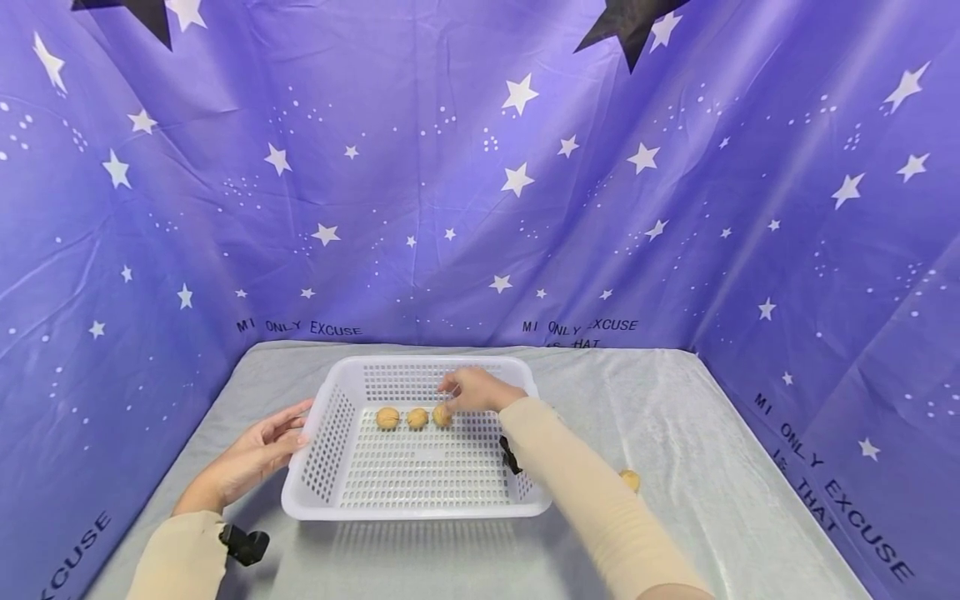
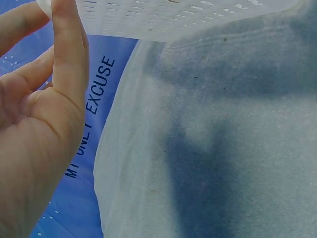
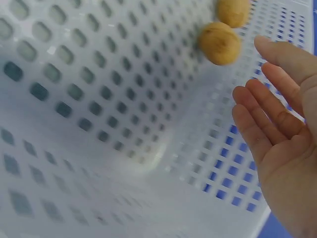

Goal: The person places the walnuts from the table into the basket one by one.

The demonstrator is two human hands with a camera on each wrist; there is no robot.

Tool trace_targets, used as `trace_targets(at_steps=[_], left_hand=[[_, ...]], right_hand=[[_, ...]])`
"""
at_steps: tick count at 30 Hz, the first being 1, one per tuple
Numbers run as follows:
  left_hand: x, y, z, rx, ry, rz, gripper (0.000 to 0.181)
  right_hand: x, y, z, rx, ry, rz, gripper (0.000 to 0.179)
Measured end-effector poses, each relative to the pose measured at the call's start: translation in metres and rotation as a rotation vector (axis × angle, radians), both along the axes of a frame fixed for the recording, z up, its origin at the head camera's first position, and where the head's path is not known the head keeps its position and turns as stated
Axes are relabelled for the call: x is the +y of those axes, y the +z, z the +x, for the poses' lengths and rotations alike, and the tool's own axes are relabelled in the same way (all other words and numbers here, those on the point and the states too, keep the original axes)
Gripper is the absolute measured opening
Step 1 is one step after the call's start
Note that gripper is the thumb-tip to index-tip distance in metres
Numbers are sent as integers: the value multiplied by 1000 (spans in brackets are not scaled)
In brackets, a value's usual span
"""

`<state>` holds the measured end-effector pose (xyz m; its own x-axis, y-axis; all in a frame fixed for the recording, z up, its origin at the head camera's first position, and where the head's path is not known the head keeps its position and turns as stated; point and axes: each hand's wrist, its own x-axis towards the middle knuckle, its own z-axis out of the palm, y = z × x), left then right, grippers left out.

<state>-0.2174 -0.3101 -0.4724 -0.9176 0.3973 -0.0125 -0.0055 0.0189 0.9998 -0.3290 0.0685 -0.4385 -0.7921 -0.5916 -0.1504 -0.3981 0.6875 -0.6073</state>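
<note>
A white perforated plastic basket (image 1: 420,510) stands on the table, and my left hand (image 1: 251,458) grips its left rim. In the left wrist view, the fingertips of that hand (image 2: 44,94) meet the basket's edge (image 2: 148,20), partly cut off by the frame. Three walnuts lie in a row inside: a left one (image 1: 387,417), a middle one (image 1: 417,418) and a right one (image 1: 442,415). Just beside the right walnut is my right hand (image 1: 480,392). The right wrist view shows this hand (image 3: 282,114) with fingers spread apart from the nearest walnut (image 3: 220,43), holding nothing.
Another walnut (image 1: 630,480) lies on the grey tablecloth (image 1: 720,467) right of the basket, partly behind the right sleeve (image 1: 585,500). A purple star-patterned curtain (image 1: 450,183) encloses the back and sides of the table.
</note>
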Motion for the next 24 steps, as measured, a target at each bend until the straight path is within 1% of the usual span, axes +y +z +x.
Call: trace_targets(at_steps=[7,10,15,20,24], left_hand=[[0,1,-1,-5,4,-25,66],[-1,0,0,-4,3,-24,66],[-1,-1,0,5,-13,-8,66],[-1,0,0,6,-15,-14,65],[-2,0,0,8,-11,-20,66]], right_hand=[[6,27,-2,33,47,-10,43],[13,38,-2,56,47,0,41],[32,56,2,135,50,24,40],[60,66,2,202,39,29,40],[83,67,0,235,1,27,39]])
